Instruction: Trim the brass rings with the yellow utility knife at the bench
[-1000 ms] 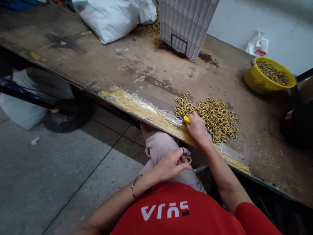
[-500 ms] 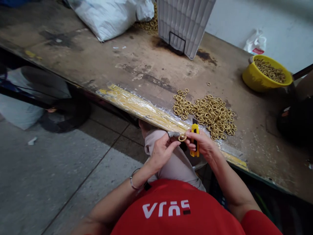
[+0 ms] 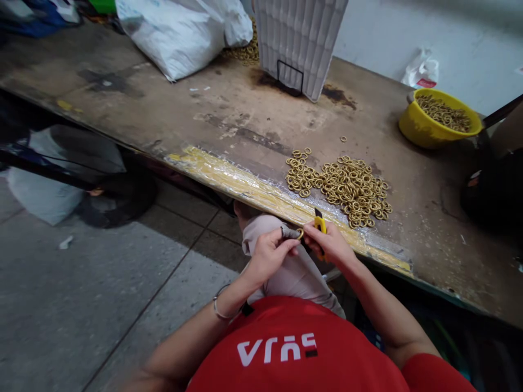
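Over my lap, just off the table's front edge, my left hand (image 3: pixel 270 255) pinches one brass-coloured ring (image 3: pixel 300 233). A grey covering (image 3: pixel 289 233) wraps a finger of that hand, close against the ring. My right hand (image 3: pixel 332 243) is closed around a yellow utility knife (image 3: pixel 320 222), its dark tip pointing up and away from me. The right fingertips meet the ring's right side; whether they grip it too I cannot tell. Beyond the hands lies a loose pile of similar rings (image 3: pixel 353 188) on the table.
The worn table (image 3: pixel 241 109) has yellow tape (image 3: pixel 245 185) along its front edge. A yellow bowl (image 3: pixel 425 130) of rings stands at the right. Behind are a grey ribbed panel (image 3: pixel 298 43) and a white sack (image 3: pixel 175 38). A single ring (image 3: pixel 343 139) lies apart.
The ring has turned to a more edge-on angle between my hands. My right hand has rolled, so the knife now leans and shows less of its body. The view has shifted slightly.
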Demonstrator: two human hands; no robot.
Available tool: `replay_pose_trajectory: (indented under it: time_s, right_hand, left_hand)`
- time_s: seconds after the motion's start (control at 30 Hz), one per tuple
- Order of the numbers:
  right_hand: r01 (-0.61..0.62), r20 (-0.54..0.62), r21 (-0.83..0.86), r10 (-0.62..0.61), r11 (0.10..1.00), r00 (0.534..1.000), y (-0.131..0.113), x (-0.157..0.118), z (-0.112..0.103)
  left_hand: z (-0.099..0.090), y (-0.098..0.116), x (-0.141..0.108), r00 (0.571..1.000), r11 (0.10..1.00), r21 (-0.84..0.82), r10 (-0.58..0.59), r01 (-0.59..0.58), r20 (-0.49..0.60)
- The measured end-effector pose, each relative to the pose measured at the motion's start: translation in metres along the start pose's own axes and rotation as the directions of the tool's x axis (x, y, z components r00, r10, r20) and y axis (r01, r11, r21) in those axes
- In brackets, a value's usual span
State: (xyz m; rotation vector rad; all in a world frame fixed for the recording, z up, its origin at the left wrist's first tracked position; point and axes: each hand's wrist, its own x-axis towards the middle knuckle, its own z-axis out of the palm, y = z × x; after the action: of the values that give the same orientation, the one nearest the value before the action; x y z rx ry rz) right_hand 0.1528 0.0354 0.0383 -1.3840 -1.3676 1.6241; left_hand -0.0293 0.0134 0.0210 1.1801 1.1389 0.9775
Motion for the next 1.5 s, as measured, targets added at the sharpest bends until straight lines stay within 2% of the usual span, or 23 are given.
replay_pose_trajectory:
  time_s: [0.03, 0.07, 0.13, 0.2, 0.3, 0.47, 0.67, 0.77, 0.83, 0.87, 0.93, 1.0, 1.1, 1.23, 1.3, 1.37, 1.43, 1.5]
  right_hand:
    - [0.099, -0.067, -0.205, -0.115, 0.974, 0.991, 0.002, -0.005, 0.000]
    - [0.170, -0.100, -0.408, -0.230, 0.897, 0.968, 0.004, -0.010, 0.000]
    - [0.209, -0.080, -0.703, -0.367, 0.680, 0.927, 0.009, -0.019, 0.002]
    - [0.165, -0.039, -0.843, -0.365, 0.512, 0.930, 0.014, -0.024, 0.005]
    - [0.083, -0.039, -0.921, -0.301, 0.381, 0.953, 0.018, -0.025, 0.008]
    - [0.041, -0.038, -0.951, -0.248, 0.306, 0.968, 0.015, -0.020, 0.010]
    - [0.008, -0.058, -0.975, -0.289, 0.221, 0.955, 0.013, -0.010, 0.011]
    - [-0.167, -0.213, -0.966, -0.245, 0.196, 0.946, 0.010, -0.001, -0.005]
    - [-0.338, -0.371, -0.924, -0.205, 0.180, 0.906, 0.007, 0.005, -0.023]
    - [-0.389, -0.423, -0.904, -0.226, 0.178, 0.878, 0.005, 0.008, -0.033]
    - [-0.381, -0.422, -0.905, -0.285, 0.191, 0.860, 0.001, 0.015, -0.049]
    - [-0.346, -0.391, -0.919, -0.330, 0.189, 0.859, -0.002, 0.025, -0.057]
    - [-0.327, -0.360, -0.933, -0.341, 0.152, 0.868, -0.006, 0.044, -0.057]
    - [-0.325, -0.339, -0.941, -0.321, 0.100, 0.884, -0.009, 0.068, -0.055]
    - [-0.315, -0.338, -0.941, -0.322, 0.123, 0.885, -0.011, 0.071, -0.058]
    - [-0.273, -0.343, -0.933, -0.351, 0.233, 0.872, -0.012, 0.068, -0.061]
    - [-0.155, -0.352, -0.871, -0.373, 0.466, 0.858, -0.014, 0.058, -0.061]
    - [0.010, -0.343, -0.654, -0.309, 0.756, 0.887, -0.015, 0.043, -0.055]
  left_hand:
    - [0.001, 0.001, 0.001, 0.999, 0.998, -0.044, -0.033, 0.033, 0.005]
    - [0.001, 0.002, 0.002, 0.998, 0.995, -0.081, -0.061, 0.062, 0.010]
    - [0.003, 0.002, 0.004, 0.995, 0.985, -0.138, -0.100, 0.102, 0.021]
    - [0.006, 0.002, 0.005, 0.991, 0.976, -0.174, -0.128, 0.131, 0.029]
    - [0.009, 0.004, 0.005, 0.990, 0.972, -0.183, -0.142, 0.144, 0.025]
    - [0.008, 0.008, 0.006, 0.993, 0.985, -0.124, -0.114, 0.118, 0.040]
    - [0.002, 0.012, 0.009, 0.999, 0.999, 0.001, -0.047, 0.047, 0.022]
    - [-0.001, 0.017, 0.003, 0.996, 0.998, 0.015, -0.055, 0.054, 0.070]
    - [-0.002, 0.018, -0.004, 0.983, 0.995, 0.034, -0.096, 0.092, 0.158]
    - [-0.001, 0.016, -0.006, 0.974, 0.992, 0.058, -0.118, 0.109, 0.194]
    - [0.000, 0.008, -0.008, 0.970, 0.984, 0.139, -0.136, 0.109, 0.200]
    - [0.004, -0.001, -0.007, 0.981, 0.969, 0.238, -0.100, 0.058, 0.167]
    - [0.010, -0.012, -0.003, 0.985, 0.948, 0.317, -0.025, -0.031, 0.170]
    - [0.013, -0.014, -0.002, 0.966, 0.929, 0.363, -0.024, -0.073, 0.257]
    - [0.012, -0.014, -0.002, 0.967, 0.922, 0.381, -0.031, -0.070, 0.251]
    - [0.010, -0.014, 0.000, 0.978, 0.943, 0.331, -0.045, -0.026, 0.204]
    - [0.009, -0.014, 0.004, 0.984, 0.983, 0.174, -0.089, 0.062, 0.152]
    - [0.007, -0.012, 0.010, 0.983, 0.988, -0.046, -0.137, 0.144, 0.125]
